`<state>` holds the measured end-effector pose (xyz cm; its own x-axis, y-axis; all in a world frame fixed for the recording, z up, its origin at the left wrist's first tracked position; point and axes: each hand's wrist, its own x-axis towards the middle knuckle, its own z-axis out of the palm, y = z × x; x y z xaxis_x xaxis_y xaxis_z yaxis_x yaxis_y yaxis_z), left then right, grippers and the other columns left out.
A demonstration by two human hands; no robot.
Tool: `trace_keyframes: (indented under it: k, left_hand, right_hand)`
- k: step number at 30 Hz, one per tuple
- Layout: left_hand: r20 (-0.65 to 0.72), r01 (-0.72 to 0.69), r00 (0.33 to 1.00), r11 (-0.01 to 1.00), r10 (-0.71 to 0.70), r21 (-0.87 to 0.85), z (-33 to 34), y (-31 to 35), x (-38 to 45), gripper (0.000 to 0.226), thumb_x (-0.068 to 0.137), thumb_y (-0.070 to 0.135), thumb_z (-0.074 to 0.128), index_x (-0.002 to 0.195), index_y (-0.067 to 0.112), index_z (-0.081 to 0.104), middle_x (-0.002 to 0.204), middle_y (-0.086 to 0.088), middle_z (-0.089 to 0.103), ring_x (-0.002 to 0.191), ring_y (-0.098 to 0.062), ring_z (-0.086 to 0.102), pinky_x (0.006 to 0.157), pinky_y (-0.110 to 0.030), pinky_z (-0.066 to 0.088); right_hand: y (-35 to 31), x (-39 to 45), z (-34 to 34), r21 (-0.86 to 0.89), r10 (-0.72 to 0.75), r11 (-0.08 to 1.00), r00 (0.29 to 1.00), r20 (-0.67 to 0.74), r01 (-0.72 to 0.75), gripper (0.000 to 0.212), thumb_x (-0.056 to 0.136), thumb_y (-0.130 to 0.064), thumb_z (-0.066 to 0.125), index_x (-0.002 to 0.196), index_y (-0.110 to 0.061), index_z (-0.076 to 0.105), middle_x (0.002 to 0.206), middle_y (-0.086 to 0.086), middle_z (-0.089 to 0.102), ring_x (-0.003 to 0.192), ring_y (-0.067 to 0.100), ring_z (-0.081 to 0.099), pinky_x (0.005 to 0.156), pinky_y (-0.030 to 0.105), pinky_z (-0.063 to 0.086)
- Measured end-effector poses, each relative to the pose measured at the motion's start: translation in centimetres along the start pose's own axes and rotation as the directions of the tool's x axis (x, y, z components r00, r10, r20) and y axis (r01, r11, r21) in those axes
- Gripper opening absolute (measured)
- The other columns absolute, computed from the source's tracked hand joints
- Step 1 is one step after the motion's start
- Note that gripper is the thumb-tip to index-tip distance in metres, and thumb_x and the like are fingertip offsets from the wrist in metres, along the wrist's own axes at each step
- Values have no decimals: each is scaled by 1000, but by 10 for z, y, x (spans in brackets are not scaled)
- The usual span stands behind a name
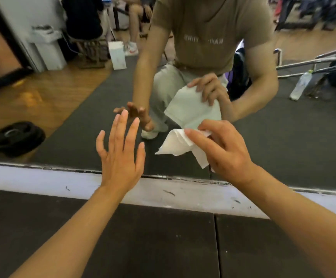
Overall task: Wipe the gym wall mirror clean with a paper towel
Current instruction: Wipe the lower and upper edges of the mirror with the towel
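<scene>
The wall mirror (66, 109) fills the upper part of the head view, its bottom edge running just above a white baseboard. My right hand (223, 149) pinches a crumpled white paper towel (179, 145) close in front of the glass, low on the mirror. My left hand (121, 151) is raised beside it with straight, spread fingers, its fingertips near the glass; whether they touch it I cannot tell. Both hands and the towel are reflected in the mirror, along with my crouching body.
A white baseboard (42, 179) runs under the mirror, with dark rubber floor mats (143, 237) below it. Reflected in the glass are a black weight plate (16, 137), a white bin, a water bottle (301, 85), metal rails and seated people.
</scene>
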<state>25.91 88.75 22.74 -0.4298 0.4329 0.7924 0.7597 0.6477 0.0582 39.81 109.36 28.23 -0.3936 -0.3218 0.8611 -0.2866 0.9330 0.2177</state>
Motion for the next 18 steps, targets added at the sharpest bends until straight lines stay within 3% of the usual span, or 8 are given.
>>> trace_keyframes:
  k: [3, 6, 9, 13, 16, 18]
  left_hand:
    - [-63, -15, 998, 1000, 13, -20, -10, -4, 36, 59, 99, 27, 46, 152, 15, 24, 163, -11, 12, 151, -29, 18, 119, -46, 2]
    - [-128, -9, 992, 999, 3, -49, -21, -17, 66, 58, 100, 28, 43, 152, 15, 23, 163, -9, 11, 153, -23, 10, 119, -47, 2]
    - [-179, -11, 984, 997, -2, -71, -29, -32, 85, 57, 100, 29, 42, 153, 15, 24, 163, -9, 10, 154, -15, 2, 119, -48, 3]
    - [-194, -51, 980, 994, 31, -99, -28, -43, 92, 58, 100, 29, 42, 154, 16, 24, 165, -6, 7, 154, -18, 6, 120, -46, 0]
    - [-185, -53, 982, 993, 33, -105, -25, -49, 87, 59, 101, 31, 39, 156, 17, 22, 166, -7, 7, 155, -20, 6, 120, -44, -3]
    - [-176, -53, 984, 993, 33, -108, -23, -52, 84, 59, 102, 31, 38, 156, 16, 22, 167, -8, 8, 155, -17, 2, 121, -43, -4]
  right_hand:
    - [10, 50, -9, 8, -29, 1000, 993, -111, 30, 30, 97, -3, 62, 125, -7, 52, 117, 11, 40, 97, 27, 46, 75, 34, 46]
    - [19, 81, -10, -125, -100, 989, 972, -213, 74, 45, 85, 2, 78, 124, -5, 56, 120, 12, 40, 102, 27, 47, 81, 36, 48]
    - [30, 97, -2, -224, -123, 972, 964, -237, 69, 45, 85, 0, 78, 124, -4, 56, 123, 13, 40, 104, 28, 47, 84, 38, 46]
    - [45, 91, 14, -427, -123, 904, 974, -192, 30, 43, 92, -15, 72, 130, -6, 53, 131, 12, 43, 107, 28, 50, 87, 41, 43]
    - [45, 80, 16, -571, -141, 816, 989, -54, 85, 57, 95, -34, 62, 143, -8, 47, 147, 8, 41, 126, 24, 46, 107, 41, 30]
    - [46, 73, 11, -594, -152, 788, 986, 68, 162, 71, 95, -53, 54, 151, -11, 39, 157, 4, 33, 144, 22, 33, 118, 46, 23]
